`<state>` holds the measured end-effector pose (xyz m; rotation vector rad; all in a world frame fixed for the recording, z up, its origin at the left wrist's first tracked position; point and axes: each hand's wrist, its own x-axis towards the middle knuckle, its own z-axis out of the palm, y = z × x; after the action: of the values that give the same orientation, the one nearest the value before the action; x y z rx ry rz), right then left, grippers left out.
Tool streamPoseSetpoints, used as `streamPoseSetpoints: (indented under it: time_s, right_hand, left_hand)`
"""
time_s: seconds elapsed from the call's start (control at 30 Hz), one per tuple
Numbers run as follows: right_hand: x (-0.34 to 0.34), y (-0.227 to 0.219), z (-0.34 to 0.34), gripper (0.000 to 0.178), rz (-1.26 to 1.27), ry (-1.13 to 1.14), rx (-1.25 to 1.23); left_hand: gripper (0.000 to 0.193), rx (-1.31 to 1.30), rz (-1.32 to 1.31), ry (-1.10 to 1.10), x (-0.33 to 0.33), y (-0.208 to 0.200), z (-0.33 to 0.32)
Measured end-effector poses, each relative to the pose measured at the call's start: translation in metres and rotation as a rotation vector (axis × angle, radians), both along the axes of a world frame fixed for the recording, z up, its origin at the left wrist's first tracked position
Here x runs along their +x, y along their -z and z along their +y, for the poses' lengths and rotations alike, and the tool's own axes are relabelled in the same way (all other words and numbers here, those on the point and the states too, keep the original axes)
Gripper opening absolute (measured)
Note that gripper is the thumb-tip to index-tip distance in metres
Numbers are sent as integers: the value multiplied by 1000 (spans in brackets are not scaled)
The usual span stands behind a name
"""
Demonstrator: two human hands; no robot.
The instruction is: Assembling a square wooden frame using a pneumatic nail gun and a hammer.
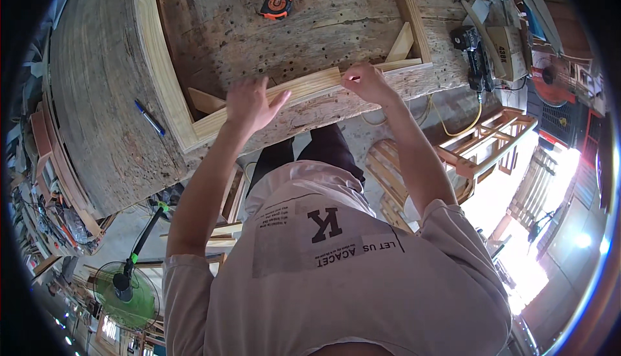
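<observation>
A pale wooden frame (152,52) lies on the worn workbench, with its near rail (304,84) running along the bench's front edge. Across the left part of that rail rests my left hand (249,105), thumb stretched out and fingers reaching over the wood. My right hand (367,83) is closed over the rail further right, just beside a step in the wood; what its curled fingers hold is hidden. Small diagonal wooden braces sit in the frame's near left corner (206,100) and near right corner (401,42).
Inside the frame lies an orange and black tape measure (276,5). A blue pen (150,118) is on the bench to the left. On the right rest a black nail gun (475,58) with a yellow hose and a cardboard box (506,52). A green fan (126,294) stands lower left.
</observation>
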<state>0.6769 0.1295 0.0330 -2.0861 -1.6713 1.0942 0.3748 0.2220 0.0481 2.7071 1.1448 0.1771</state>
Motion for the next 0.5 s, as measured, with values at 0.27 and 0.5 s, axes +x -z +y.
streamPoseSetpoints:
  time_s: [0.27,0.5]
  right_hand:
    - [2,13,-1,18,134,-22,43]
    - [312,91,-58,21,16,522,656]
  left_hand:
    - [61,-275,55,-124,19,-5,-13]
    - [70,-247,160,-178,28,-10,-11]
